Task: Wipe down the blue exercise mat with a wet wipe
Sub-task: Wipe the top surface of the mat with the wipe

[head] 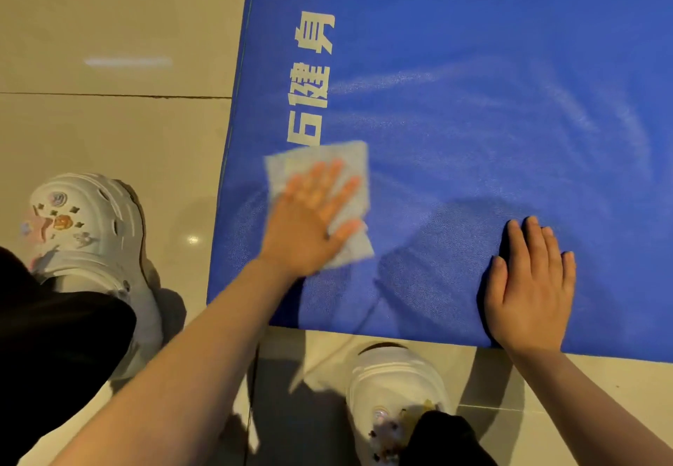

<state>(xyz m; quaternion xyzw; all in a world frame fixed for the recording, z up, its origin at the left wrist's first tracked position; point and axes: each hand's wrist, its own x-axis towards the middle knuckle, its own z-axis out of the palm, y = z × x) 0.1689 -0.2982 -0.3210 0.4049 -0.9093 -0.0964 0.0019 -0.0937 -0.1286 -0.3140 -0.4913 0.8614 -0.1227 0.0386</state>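
The blue exercise mat (491, 119) lies flat on the tiled floor (109, 130), its near corner in view and its left and near edges bordered by bare tile. The left hand (313, 221), fingers spread, presses a white wet wipe (320, 159) flat onto the mat near the left edge, partly over pale printed characters (309, 83). The right hand (531, 291) lies flat with fingers together at the near edge. Two white clogs (91, 232) stand on the glossy tile beside the corner.
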